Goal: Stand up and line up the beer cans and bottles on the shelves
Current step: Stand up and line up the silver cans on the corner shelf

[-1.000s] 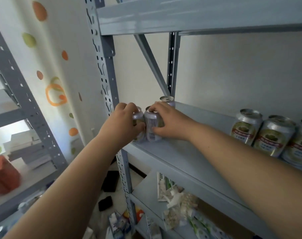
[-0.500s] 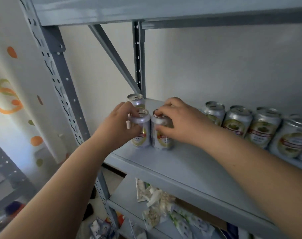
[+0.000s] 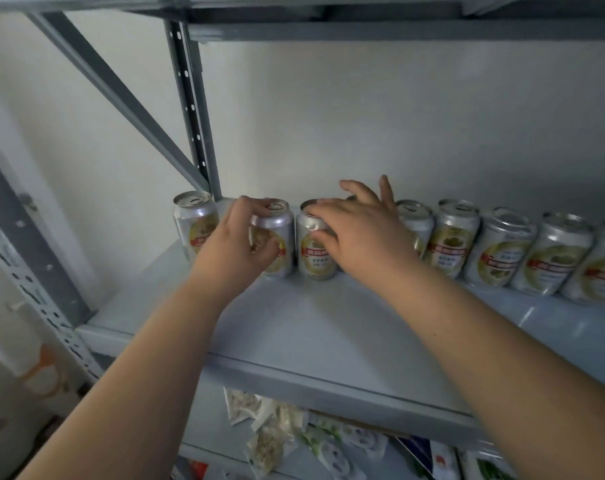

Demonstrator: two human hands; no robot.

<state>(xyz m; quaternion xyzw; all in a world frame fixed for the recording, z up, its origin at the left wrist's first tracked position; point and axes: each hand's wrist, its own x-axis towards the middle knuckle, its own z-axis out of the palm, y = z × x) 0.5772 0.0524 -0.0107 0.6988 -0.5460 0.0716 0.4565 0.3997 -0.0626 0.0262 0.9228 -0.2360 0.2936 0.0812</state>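
While both arms reach up onto the pale grey metal shelf (image 3: 311,327), the person works at the left end of a row of silver aluminium beer cans with gold-and-red labels (image 3: 502,252) that runs along the back wall toward three o'clock. The left hand (image 3: 237,249) has its fingers curled around the second can from the left (image 3: 277,237), fingertips on the rim and thumb on the label, a hold that looks meant to steady it upright while nudging it sideways. The right hand (image 3: 360,237) lies over the third can (image 3: 313,252) with thumb and forefinger on its side and the other fingers spread loosely toward twelve o'clock, as if easing away or pressing it back. These two cans stand upright and touch each other; the corner can (image 3: 195,223) stands just beside them at nine o'clock, by the perforated grey upright post (image 3: 190,109). The cans further right seem closely packed, so I judge the row nearly closed up. On the lower shelf at six o'clock lie pale snack packets (image 3: 277,434).
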